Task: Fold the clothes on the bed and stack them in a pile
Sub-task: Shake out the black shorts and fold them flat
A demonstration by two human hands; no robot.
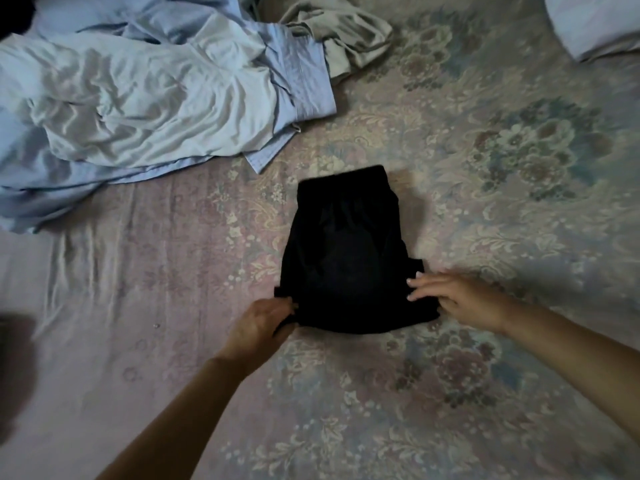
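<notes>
A black garment [346,251], folded into a compact shape with its waistband at the far end, lies flat in the middle of the bed. My left hand [259,323] pinches its near left corner between thumb and fingers. My right hand [457,297] rests on the near right edge, fingers spread flat over the cloth. A crumpled pale blue shirt [145,98] lies unfolded at the upper left. A rumpled beige garment [346,32] sits behind it at the top centre.
The bed carries a floral bedspread [519,161] in faded pink and blue. A white pillow [595,22] sits at the top right corner. A dark blurred shape [14,368] shows at the left edge.
</notes>
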